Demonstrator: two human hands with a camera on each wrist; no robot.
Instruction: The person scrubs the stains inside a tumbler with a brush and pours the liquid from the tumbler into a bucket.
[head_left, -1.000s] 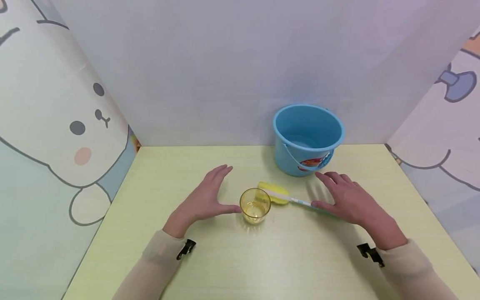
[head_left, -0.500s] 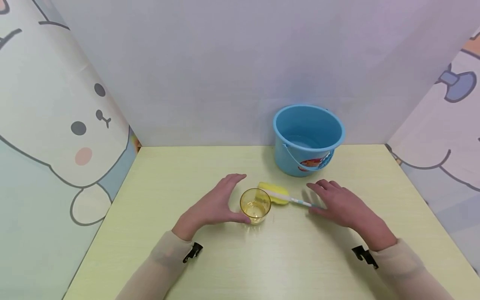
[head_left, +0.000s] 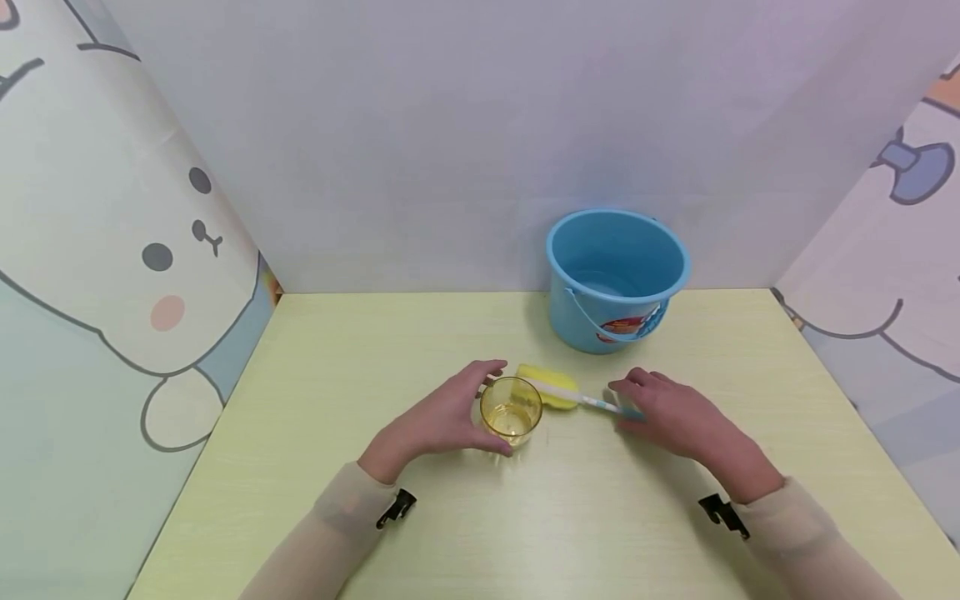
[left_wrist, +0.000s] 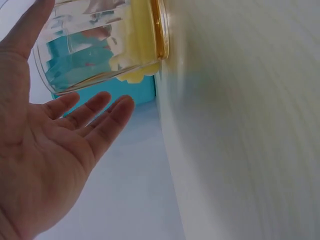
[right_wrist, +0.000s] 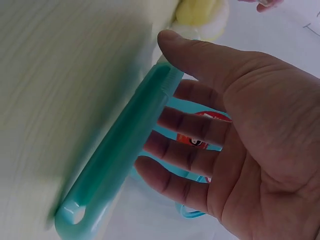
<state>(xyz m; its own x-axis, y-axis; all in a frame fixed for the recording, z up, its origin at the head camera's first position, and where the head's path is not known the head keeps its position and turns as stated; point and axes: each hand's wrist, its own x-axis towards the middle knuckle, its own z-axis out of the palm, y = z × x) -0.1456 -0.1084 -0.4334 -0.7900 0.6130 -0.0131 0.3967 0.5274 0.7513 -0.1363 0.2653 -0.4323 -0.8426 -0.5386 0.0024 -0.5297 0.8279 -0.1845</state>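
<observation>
A transparent amber cup (head_left: 512, 417) stands upright on the table. My left hand (head_left: 442, 421) reaches around its left side, thumb in front and fingers behind. In the left wrist view the fingers (left_wrist: 112, 117) are extended beside the cup's wall, with a gap showing. A sponge cup brush lies on the table, its yellow sponge head (head_left: 553, 387) just right of the cup. Over its teal handle (right_wrist: 117, 145) is my right hand (head_left: 678, 417). The thumb overlaps the handle's upper end in the right wrist view, and the loosely bent fingers are on the far side.
A blue bucket (head_left: 566, 308) with its handle hanging down stands at the back right of the pale wooden table (head_left: 375, 342). Behind the table rises a plain white backdrop (head_left: 412, 167); panels with cartoon animals flank both sides.
My left hand has moved right until thumb and fingers flank the cup. My right hand has come down and left onto the brush handle. Cup, brush and bucket have stayed in place.
</observation>
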